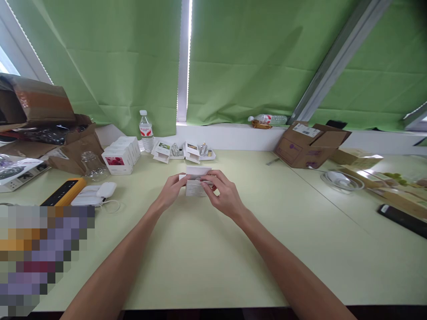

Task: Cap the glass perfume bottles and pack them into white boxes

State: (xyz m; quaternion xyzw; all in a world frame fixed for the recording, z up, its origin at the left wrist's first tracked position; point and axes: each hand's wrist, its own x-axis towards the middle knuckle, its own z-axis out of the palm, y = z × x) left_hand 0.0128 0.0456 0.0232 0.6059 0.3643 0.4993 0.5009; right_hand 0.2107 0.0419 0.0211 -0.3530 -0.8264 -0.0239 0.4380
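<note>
While both hands meet just above the centre of the frame, they hold a small white cardboard box (196,186) between them, a little above the pale yellow-green table (200,258). The box's long axis runs left to right across the frame. Its upper flap (197,170) stands open, pointing towards the top of the frame and away from the person. The left hand (171,192) grips the box's left end, with the thumb and curled fingers closed on it. The right hand (224,194) clasps the right end, its fingers bent over the front face and pinched tight. What lies inside the box is too small to tell.

Just above the hands, a cluster of opened small white boxes with tiny glass bottles (184,151) sits near the white sill. Left of that stands a clear plastic water bottle with a red label (146,132), and beside it a row of white boxes with a red picture (120,156). Further left lie a clear glass jar (92,166), a white rounded device (97,194) and a yellow and black power strip (63,191). At upper right sits an open brown cardboard carton (307,145), with a coiled white cable (340,180) below it and a flat black bar (403,220) near the right edge. Green blinds (253,62) fill the top.
</note>
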